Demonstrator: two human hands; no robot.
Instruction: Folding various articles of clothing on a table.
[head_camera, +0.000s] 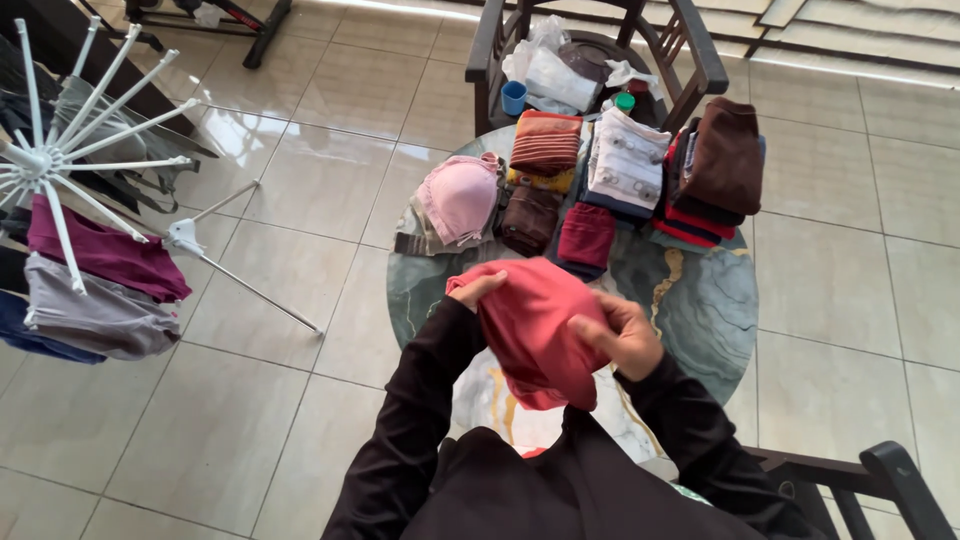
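The person is holding a red cloth (535, 325) up over the near half of the round marble table (700, 300), roughly at the table's 6 o'clock. The left hand (478, 290) is pinching the cloth's upper left edge, fingers curled together on the fabric. The right hand (625, 335) is gripping the cloth's right side, thumb and fingers clamped on a fold. The cloth is bunched and only partly folded, so this piece looks to be midway through its folding.

A good share of the work seems done: folded pieces are sitting across the far half of the table. A pink bra (460, 195) is lying at 10 o'clock, a striped orange stack (545, 145) at 11 o'clock with a brown piece (528, 218) just in front of it, a white folded garment (625, 160) at 12 o'clock with a maroon piece (586, 236) near it, and a dark brown pile (722, 160) on red layers at 1 o'clock.

Some laundry is left: a maroon garment (105, 255) and a grey one (95, 315) are hanging on the white drying rack (60, 150), well apart at 9 o'clock.
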